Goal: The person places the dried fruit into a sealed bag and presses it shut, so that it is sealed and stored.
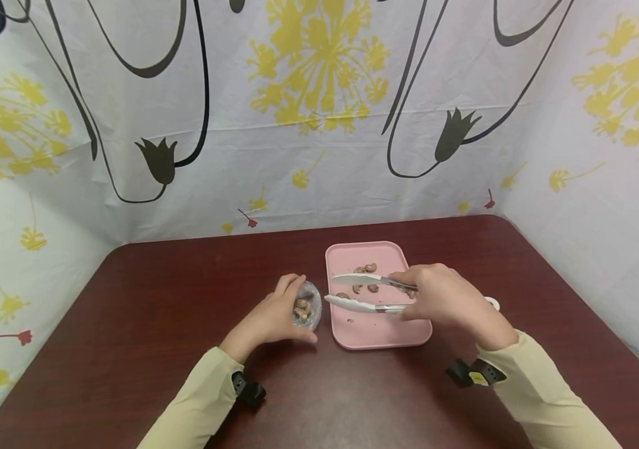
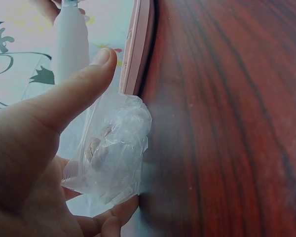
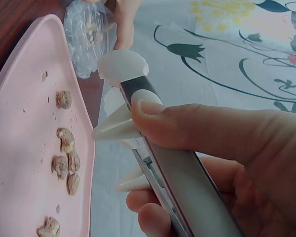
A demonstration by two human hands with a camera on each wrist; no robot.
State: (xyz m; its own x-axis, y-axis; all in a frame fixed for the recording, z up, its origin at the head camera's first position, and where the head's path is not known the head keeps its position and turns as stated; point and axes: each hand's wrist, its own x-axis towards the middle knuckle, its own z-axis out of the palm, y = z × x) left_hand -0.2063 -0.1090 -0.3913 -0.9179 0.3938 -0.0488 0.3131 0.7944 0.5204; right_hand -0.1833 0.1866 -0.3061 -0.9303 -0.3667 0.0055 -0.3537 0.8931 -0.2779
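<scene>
Over the dark tabletop [image 1: 185,293], our left hand [image 1: 274,317] curves its fingers round the clear bag [image 1: 314,302]; our right hand [image 1: 447,300] grips spread tongs [image 1: 356,305], which we should squeeze gently.

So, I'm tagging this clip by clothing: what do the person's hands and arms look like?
The left hand and right hand are ungloved. Both arms have long, pale yellow sleeves. Each wrist wears a boxy black device on a strap; the right one shows a yellow patch.
</scene>
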